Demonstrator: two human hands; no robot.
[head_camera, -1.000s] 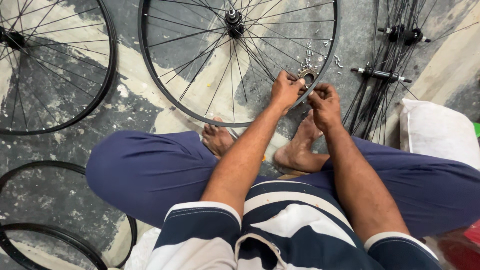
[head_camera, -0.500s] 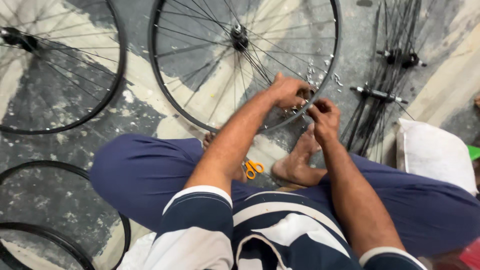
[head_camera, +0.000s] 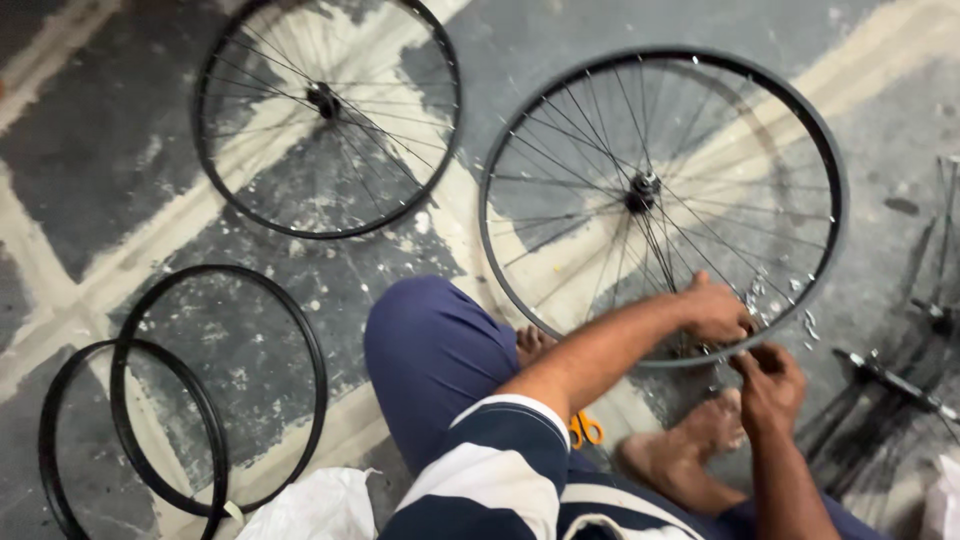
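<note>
Two spoked wheels laid flat on floor (head_camera: 120, 150); nearer wheel (head_camera: 662, 205) worked at lower rim, far wheel (head_camera: 327, 115) well apart. Two bare rims (head_camera: 215, 390) stacked near left knee. Left hand (head_camera: 718, 312) curled over rim, fingers closed on spoke end; exact hold hidden. Right hand (head_camera: 768, 378) just beside, fingertips pinched on something too small to tell. Judged: rim best steadied by left hand, small part threaded straight, loose bits (head_camera: 775, 295) near rim kept within reach. Orange scissors (head_camera: 585, 430) by foot

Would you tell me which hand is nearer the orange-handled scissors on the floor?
Left. The left hand is up on the wheel rim, above the orange-handled scissors; the right hand lies farther right.
</note>
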